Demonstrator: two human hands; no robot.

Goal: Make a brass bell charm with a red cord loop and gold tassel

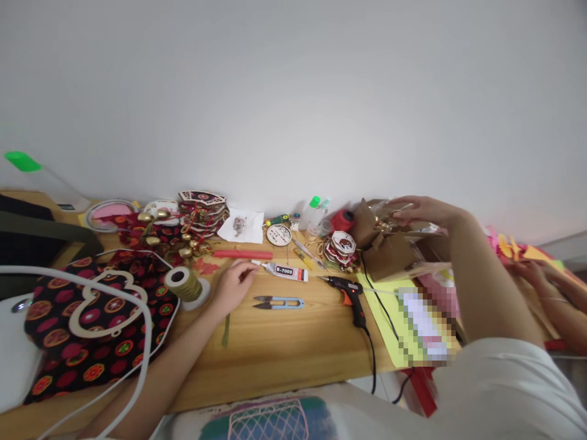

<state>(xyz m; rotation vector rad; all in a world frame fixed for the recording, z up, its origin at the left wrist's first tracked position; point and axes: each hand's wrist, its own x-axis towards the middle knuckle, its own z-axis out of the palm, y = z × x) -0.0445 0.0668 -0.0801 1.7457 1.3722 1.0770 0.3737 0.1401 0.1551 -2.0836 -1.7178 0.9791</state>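
My left hand [236, 282] rests on the wooden table with curled fingers. What they hold, if anything, is too small to make out. Close to its fingertips lies a B-7000 glue tube [287, 271] with a white nozzle. A short green cord [226, 330] lies below the wrist. Blue-handled thread snips [279, 303] lie in front of the tube. Over an open cardboard box [389, 256] at the back right, my right hand [415, 211] reaches in, thumb and fingers apart. Gold bells [380, 225] show beside its fingertips.
A glue gun [346, 294] with a black cable lies right of centre, beside yellow paper [383, 324]. At left are a cord spool [184, 286] and patterned fabric [92, 360]. Stacked ornaments [202, 214] stand behind. Another person's hands [534, 275] are at far right.
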